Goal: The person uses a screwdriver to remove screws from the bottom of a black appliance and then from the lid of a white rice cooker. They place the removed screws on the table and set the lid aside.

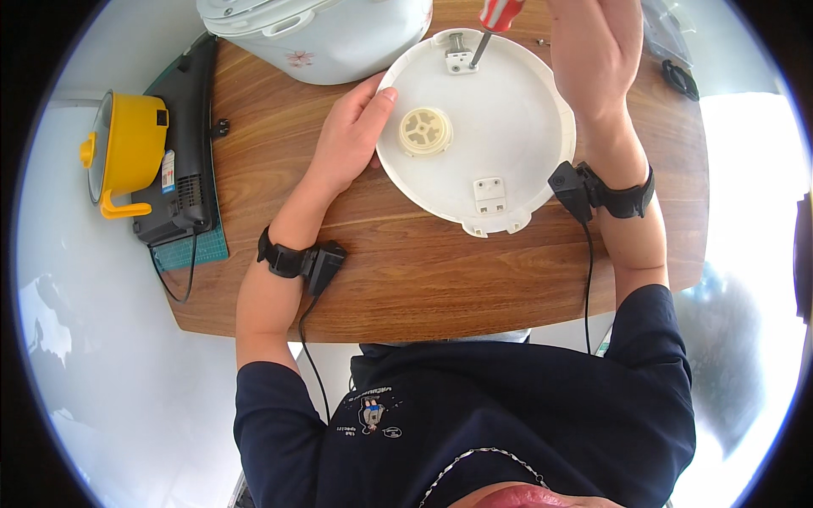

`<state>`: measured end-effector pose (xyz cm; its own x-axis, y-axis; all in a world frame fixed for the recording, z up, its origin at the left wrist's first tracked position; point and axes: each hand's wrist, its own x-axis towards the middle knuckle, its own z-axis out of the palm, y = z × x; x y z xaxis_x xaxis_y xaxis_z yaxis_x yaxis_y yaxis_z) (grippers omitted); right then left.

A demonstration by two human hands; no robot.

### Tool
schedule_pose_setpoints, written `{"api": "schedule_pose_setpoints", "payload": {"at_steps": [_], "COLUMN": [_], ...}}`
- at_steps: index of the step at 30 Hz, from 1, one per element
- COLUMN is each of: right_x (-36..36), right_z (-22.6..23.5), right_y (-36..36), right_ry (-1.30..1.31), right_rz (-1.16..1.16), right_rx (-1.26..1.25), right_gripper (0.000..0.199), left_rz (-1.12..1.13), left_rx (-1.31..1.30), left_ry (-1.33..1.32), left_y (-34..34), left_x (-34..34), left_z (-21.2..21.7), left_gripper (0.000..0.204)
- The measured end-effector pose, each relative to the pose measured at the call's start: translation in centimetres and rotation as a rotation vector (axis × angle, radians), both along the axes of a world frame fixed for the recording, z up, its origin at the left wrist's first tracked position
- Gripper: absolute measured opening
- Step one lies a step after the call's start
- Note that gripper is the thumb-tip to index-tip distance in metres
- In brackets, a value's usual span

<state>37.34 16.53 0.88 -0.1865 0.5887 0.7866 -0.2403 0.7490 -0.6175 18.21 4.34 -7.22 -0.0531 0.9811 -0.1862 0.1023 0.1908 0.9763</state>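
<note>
A round white plastic lid [508,127] lies on the wooden table with its inner side up. My left hand [360,127] grips its left rim, thumb over the edge and the other fingers mostly hidden beneath. A cream slotted round fitting [425,130] sits inside the lid, near my left thumb. The shaft of a red-and-white screwdriver [498,15] meets a small white bracket [461,61] at the lid's far edge. My right hand [597,38] reaches to the screwdriver's handle; its fingers are cut off by the top of the picture. Another white bracket [489,195] is at the near edge.
Behind the lid stands a white rice cooker [322,51]. On the left, a yellow pot [135,140] sits next to a black appliance [186,169] on a green mat [199,251]. Small metal pieces [543,42] and a black object [680,80] lie at the far right.
</note>
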Motion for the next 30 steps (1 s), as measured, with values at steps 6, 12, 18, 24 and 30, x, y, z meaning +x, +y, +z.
{"api": "schedule_pose_setpoints", "payload": {"at_steps": [6, 12, 18, 24, 30], "right_x": [0.2, 2.4, 1.7, 1.8, 2.5], "right_z": [0.0, 1.1, 0.1, 0.4, 1.1], "right_y": [0.5, 1.2, 1.9, 1.7, 2.5], "right_ry": [0.015, -0.117, 0.024, 0.024, 0.053], "right_rz": [0.189, 0.250, 0.197, 0.208, 0.205], "right_rx": [-0.041, -0.101, 0.033, 0.089, 0.188], "right_gripper": [0.060, 0.058, 0.056, 0.061, 0.062], "left_rz": [0.003, -0.008, -0.009, 0.019, -0.013], "left_rx": [0.011, 0.033, 0.074, 0.113, 0.100], "left_ry": [0.002, -0.002, 0.026, 0.034, 0.033], "left_y": [-0.1, 0.2, 0.1, 0.2, 0.3], "left_x": [-0.1, -0.1, -0.1, 0.1, -0.2], "left_z": [-0.2, -0.5, -0.8, -1.0, -1.2], "left_gripper": [0.046, 0.047, 0.044, 0.044, 0.045]}}
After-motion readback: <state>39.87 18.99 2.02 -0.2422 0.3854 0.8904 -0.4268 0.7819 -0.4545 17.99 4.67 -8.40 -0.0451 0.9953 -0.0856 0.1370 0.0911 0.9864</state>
